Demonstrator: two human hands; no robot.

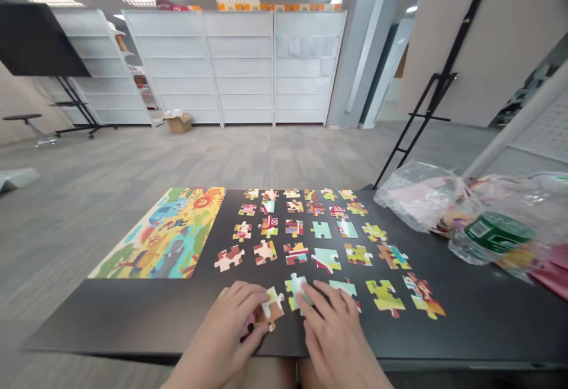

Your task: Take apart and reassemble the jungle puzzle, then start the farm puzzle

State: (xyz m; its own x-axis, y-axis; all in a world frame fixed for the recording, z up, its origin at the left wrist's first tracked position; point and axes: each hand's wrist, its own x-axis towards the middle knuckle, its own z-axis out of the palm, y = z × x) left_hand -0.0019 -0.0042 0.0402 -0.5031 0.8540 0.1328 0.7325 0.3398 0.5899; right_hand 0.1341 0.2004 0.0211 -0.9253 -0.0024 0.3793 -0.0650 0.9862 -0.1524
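Observation:
My left hand [224, 330] grips a brown-and-white jigsaw piece [271, 309] near the table's front edge, its fingers curled over the piece. My right hand [332, 341] lies just to the right, with its fingertips on a pale mint jigsaw piece [295, 291]. Whether that piece is gripped or only touched, I cannot tell. Another piece [344, 287] is partly hidden behind my right fingers. Several more colourful jigsaw pieces [306, 241] lie apart in rough rows on the black table [110, 312], farther from me than both hands.
A printed animal-scene puzzle picture [160, 235] lies left of the pieces. A crumpled plastic bag [415, 196], a green-labelled bottle [492, 238] and pink fabric [552, 270] sit at the right. A black easel [426, 99] stands beyond the table.

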